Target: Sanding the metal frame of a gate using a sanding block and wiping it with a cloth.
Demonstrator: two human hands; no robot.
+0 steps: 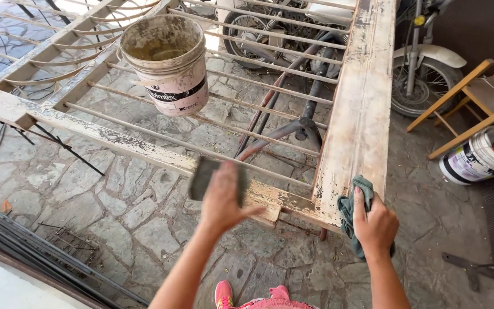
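Left hand (224,197) is nearest, fingers wrapped around a dark sanding block (203,177) pressed flat on the peeling gate frame (357,109). Right hand (375,220) bunches a green rag (350,209) at the corner, probably steadying it.

I count two buckets (168,63) (481,154), one sanding pad (204,178), one green rag (351,212), one metal gate frame (358,109), and two motorcycle wheels (424,86) (253,31).

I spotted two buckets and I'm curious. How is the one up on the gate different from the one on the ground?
The dirty pinkish plastic bucket sits up on the metal gate frame; the white plastic bucket rests on the floor. The pinkish one stands upright; the white one is tilted beside the wooden chair. Both carry dark labels.
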